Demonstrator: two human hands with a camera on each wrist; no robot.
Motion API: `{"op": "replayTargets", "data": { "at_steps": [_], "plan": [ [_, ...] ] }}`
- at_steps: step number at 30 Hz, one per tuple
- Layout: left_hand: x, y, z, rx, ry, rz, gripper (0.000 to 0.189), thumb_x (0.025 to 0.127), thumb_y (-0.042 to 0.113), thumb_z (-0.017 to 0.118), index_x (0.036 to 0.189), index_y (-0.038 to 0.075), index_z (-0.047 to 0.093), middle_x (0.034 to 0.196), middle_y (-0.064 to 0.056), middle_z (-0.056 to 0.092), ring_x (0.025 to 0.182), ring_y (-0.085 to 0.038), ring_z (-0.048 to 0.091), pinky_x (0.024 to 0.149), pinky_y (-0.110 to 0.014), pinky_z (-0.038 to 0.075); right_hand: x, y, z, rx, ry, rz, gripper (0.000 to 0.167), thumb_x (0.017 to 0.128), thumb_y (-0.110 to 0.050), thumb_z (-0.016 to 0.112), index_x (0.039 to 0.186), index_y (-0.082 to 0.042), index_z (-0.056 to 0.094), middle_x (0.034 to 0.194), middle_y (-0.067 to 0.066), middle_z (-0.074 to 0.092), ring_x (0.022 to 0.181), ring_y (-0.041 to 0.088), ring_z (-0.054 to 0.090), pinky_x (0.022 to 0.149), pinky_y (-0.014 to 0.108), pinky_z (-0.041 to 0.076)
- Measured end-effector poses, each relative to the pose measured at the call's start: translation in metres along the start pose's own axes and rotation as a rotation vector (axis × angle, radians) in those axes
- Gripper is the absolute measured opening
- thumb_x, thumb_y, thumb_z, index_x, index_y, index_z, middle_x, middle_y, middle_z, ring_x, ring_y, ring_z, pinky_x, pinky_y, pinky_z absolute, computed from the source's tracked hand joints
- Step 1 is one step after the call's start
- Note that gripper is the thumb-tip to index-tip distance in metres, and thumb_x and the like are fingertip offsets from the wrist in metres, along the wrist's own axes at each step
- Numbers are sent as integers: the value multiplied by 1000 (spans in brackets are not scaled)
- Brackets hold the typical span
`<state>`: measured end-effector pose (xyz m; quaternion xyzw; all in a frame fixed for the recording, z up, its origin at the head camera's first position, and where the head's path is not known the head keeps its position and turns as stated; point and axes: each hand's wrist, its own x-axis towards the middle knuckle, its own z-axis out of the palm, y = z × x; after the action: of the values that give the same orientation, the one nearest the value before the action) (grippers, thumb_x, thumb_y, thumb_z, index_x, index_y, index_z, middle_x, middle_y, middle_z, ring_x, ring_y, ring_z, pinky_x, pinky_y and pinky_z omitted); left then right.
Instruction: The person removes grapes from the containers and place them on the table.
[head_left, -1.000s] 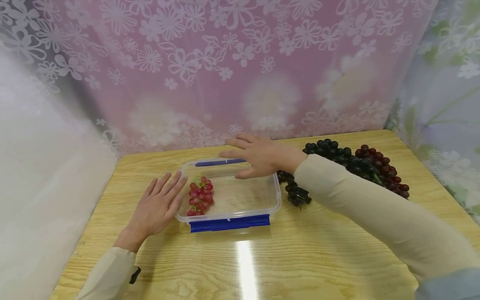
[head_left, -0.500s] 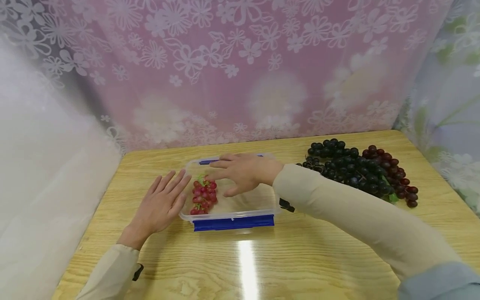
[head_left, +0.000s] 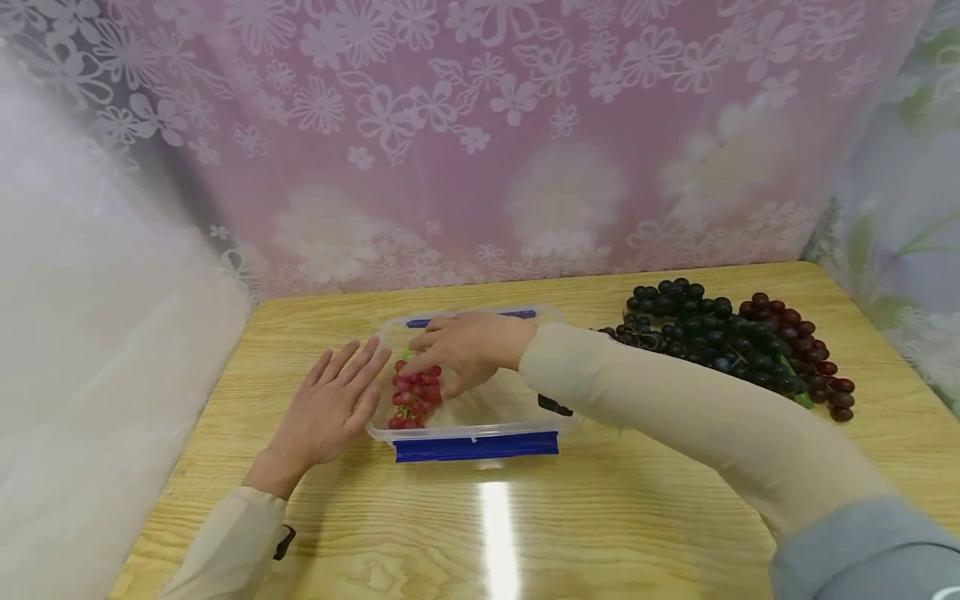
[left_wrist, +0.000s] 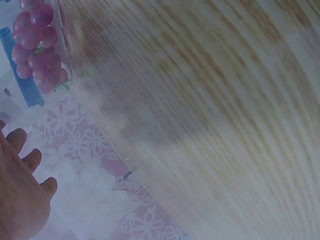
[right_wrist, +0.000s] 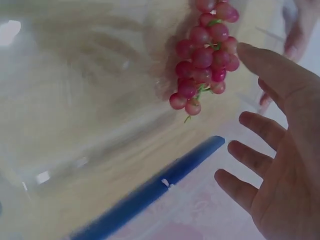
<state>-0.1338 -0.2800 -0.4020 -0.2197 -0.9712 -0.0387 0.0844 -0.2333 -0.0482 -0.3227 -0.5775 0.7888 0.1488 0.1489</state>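
A bunch of pinkish-red grapes (head_left: 415,398) lies inside a clear plastic container (head_left: 510,415) with blue clips, against its left side. Over the container, my right hand (head_left: 467,343) reaches down to the bunch with fingers spread. In the right wrist view, one fingertip is right at the grapes (right_wrist: 204,62); whether it touches them I cannot tell. None of its fingers curl round the bunch. My left hand (head_left: 324,407) is at the container's left edge, fingers straight, holding nothing. The left wrist view shows its fingers (left_wrist: 32,161) extended.
Dark bunches of grapes (head_left: 712,333) are heaped at the table's right side, with a dark red bunch (head_left: 813,358) beside them. The wooden table (head_left: 405,525) ends at a pink floral curtain (head_left: 465,183). White sheeting (head_left: 105,350) hangs on the left.
My right hand has moved left and down over the container, from its back right to the red grapes. The left hand has stayed at the container's left edge.
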Motion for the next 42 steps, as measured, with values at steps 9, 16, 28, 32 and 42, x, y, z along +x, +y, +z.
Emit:
{"op": "replayTargets", "data": {
  "at_steps": [9,16,28,32,42],
  "plan": [
    [2,2,2,-16,20,11,51,104,38,31,152,21,29,157,-1,21,143,-26,16,114,-49,8,15,-7,7,-6,36,-101,58,90,-41,64,145,-38,42,148,-7,37,131,20,35,102,40,39],
    [0,-1,1,-17,26,10,52,104,39,28,152,19,30,157,-1,23,143,-26,17,114,-48,9,27,-9,15,-22,67,-159,52,90,-35,67,139,-38,49,143,-10,43,126,18,38,104,36,36],
    [-3,-2,5,-45,62,-2,51,104,34,35,152,21,30,156,-1,24,142,-27,19,113,-49,11,49,-23,30,-179,76,-78,40,89,-35,69,126,-39,55,127,-12,49,102,17,49,86,29,44],
    [-3,-1,6,-45,71,-2,51,103,31,39,152,20,30,156,-2,25,142,-27,20,113,-50,11,55,-25,36,-236,64,-57,37,90,-31,68,124,-41,56,129,-14,50,112,19,47,94,36,43],
    [-3,-2,6,-46,100,10,50,103,32,39,150,19,35,155,-3,27,141,-28,22,113,-51,13,56,-20,36,-196,81,-90,33,87,-23,72,116,-36,63,121,-13,55,105,19,51,87,33,46]
  ]
}}
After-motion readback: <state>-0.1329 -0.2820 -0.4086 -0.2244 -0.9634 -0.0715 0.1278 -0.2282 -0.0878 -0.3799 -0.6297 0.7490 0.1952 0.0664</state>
